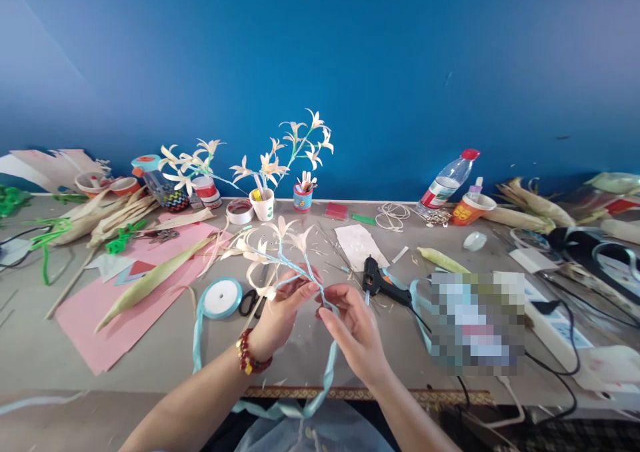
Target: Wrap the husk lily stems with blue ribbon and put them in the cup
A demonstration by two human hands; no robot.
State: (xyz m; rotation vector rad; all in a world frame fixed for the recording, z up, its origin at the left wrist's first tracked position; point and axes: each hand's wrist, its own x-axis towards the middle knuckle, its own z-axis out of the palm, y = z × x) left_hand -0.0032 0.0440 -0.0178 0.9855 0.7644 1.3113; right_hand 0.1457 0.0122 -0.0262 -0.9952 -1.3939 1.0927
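My left hand, with a red bead bracelet on its wrist, pinches the stem of a cream husk-flower sprig low down. My right hand is closed on the pale blue ribbon that wraps round that stem and trails toward me in a loop. The ribbon's spool lies flat just left of my left hand, with black scissors beside it. A black glue gun rests just right of my right hand.
Pink paper with a green corn husk covers the left of the grey table. Finished flower sprigs stand in a white cup at the back. A water bottle, a paper cup, a power strip and cables crowd the right.
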